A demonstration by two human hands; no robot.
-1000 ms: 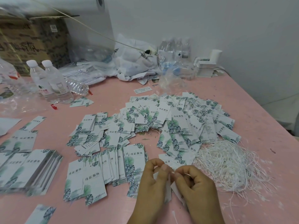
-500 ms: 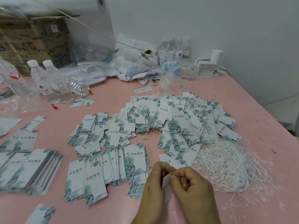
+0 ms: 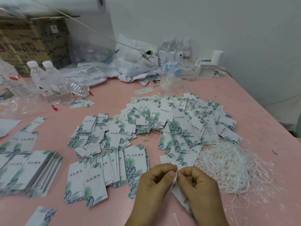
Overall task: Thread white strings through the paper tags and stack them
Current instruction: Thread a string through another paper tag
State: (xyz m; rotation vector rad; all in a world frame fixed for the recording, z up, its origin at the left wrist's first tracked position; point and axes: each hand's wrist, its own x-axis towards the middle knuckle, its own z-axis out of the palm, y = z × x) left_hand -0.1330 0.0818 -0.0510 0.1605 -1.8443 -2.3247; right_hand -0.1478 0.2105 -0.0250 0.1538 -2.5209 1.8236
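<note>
Both hands, left and right, together, pinching one tag, its string hidden between fingertips.

Both hands, the left and the right, run off the bottom edge at the wrists, and their curled fingers hide most of the tag held between them, so whether a string passes through it cannot be told. The stack at the left is smeared by blur and cut by the edge. The bottles at the back are too blurred to count.
</note>
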